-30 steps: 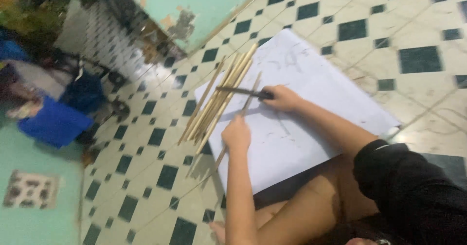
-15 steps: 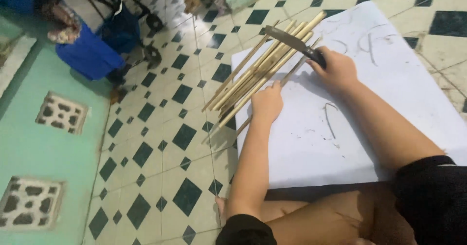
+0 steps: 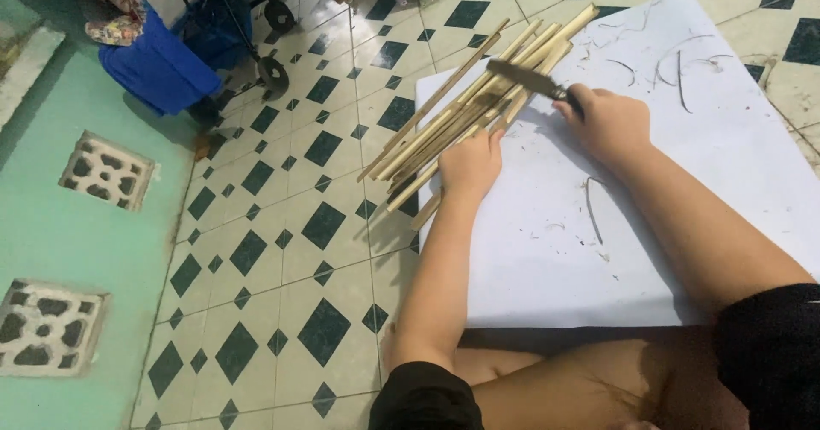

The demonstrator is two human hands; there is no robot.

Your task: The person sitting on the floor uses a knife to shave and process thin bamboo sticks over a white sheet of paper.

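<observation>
Mid-whittling: left hand [image 3: 468,163] pins the bamboo strips [image 3: 465,105] on the white sheet [image 3: 598,225] (bundle fans toward 1 o'clock); right hand [image 3: 608,122] fisted around knife [image 3: 528,78]. Next stroke needs a steady, outward-angled blade.

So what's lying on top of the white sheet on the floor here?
On the white sheet: a bundle of bamboo strips, thin curled shavings, and both hands. The left hand presses the strips; the right hand grips a knife. The floor beneath the sheet is covered.
</observation>
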